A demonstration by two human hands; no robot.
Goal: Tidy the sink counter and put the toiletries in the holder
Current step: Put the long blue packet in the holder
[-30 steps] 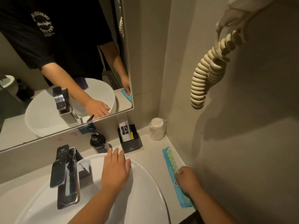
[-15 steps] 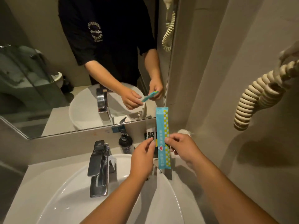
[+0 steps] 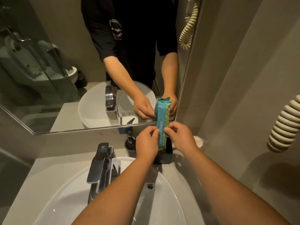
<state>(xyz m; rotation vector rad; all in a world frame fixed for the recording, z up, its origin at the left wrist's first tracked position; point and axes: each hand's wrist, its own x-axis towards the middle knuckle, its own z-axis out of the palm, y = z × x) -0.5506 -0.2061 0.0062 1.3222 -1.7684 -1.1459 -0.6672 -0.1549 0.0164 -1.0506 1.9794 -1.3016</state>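
Both hands, left hand and right hand, pinch the upright packet above the holder near the desk's back edge; insertion remains.

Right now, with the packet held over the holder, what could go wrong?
1. The packet is tall and stands upright, pinched low by the left hand and right hand; once let go it may lean or tip out of the short black holder.
2. The holder sits next to the sink; a nudge could knock it, or the soap bottle, into the basin.
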